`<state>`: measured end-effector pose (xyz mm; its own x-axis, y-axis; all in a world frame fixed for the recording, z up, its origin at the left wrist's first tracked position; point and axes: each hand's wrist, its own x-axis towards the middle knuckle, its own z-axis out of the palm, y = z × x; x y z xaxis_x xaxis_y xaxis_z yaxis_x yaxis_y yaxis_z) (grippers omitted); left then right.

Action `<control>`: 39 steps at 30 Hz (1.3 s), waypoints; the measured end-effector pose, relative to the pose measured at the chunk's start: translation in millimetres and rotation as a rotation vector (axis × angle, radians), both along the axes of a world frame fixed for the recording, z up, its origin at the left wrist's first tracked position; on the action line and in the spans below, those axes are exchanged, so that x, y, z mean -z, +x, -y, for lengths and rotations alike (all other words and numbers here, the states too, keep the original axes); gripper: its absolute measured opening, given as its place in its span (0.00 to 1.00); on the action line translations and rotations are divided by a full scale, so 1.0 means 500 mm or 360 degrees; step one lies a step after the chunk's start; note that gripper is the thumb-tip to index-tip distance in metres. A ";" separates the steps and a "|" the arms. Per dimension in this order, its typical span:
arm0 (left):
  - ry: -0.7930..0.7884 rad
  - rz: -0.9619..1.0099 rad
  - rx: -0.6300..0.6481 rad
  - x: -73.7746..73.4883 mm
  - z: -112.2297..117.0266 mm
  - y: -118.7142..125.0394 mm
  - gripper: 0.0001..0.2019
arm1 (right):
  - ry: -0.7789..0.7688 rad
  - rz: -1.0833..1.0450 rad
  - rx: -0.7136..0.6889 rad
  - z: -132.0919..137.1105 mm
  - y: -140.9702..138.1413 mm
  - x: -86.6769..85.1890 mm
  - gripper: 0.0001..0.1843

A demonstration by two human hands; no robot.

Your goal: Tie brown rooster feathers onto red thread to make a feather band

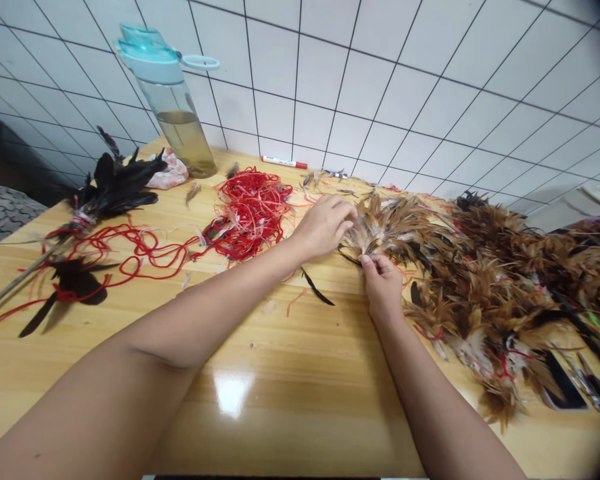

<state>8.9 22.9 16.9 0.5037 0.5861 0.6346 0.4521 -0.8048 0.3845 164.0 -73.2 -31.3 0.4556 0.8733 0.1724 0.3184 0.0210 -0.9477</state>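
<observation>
In the head view a fanned bunch of brown feathers (393, 217) lies on the wooden table, with pale quill ends toward me. At its left edge is my left hand (325, 225), fingers curled and pinched at the quill ends of the feathers; the exact grip is partly hidden. Just below, my right hand (384, 285) is closed, thumb and forefinger pinching feathers at the near edge of the bunch. A single thin black feather (319, 288) lies on the table between my forearms. Beyond my left wrist sits a tangled heap of red cord (253, 213).
Brown feather bundles (500, 280) fill the right side, with a phone (565, 381) and metal tools (593, 387) nearby. A water bottle (180, 120) and a red marker (283, 162) stand or lie by the tiled wall. At left, black feathers (125, 180) are bound to a stick (25, 275).
</observation>
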 end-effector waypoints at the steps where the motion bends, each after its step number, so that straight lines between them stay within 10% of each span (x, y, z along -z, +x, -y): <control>1: -0.0053 0.0035 -0.0064 0.008 -0.008 -0.003 0.08 | 0.0013 -0.0092 -0.0008 0.000 -0.002 -0.002 0.16; 7: -0.0158 -0.0076 -0.0167 0.043 -0.039 -0.017 0.10 | 0.0069 -0.0345 0.0051 -0.001 -0.005 -0.009 0.18; 21: 0.0045 -0.0619 -0.0168 0.024 -0.048 0.027 0.09 | 0.0088 -0.0334 0.0037 -0.004 -0.005 -0.007 0.18; 29: -0.1022 0.0061 -0.0170 0.022 -0.005 -0.020 0.06 | 0.0075 -0.0330 0.0065 -0.005 -0.006 -0.005 0.19; 39: -0.1618 0.0526 0.0219 0.019 0.018 0.008 0.04 | 0.0057 -0.0121 0.0052 0.001 -0.006 -0.006 0.17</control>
<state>13.1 13.8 7.1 0.4985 0.8669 -0.0011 0.1330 -0.0752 0.9883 161.2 -73.6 -28.2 0.4967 0.8516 0.1674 0.2468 0.0463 -0.9680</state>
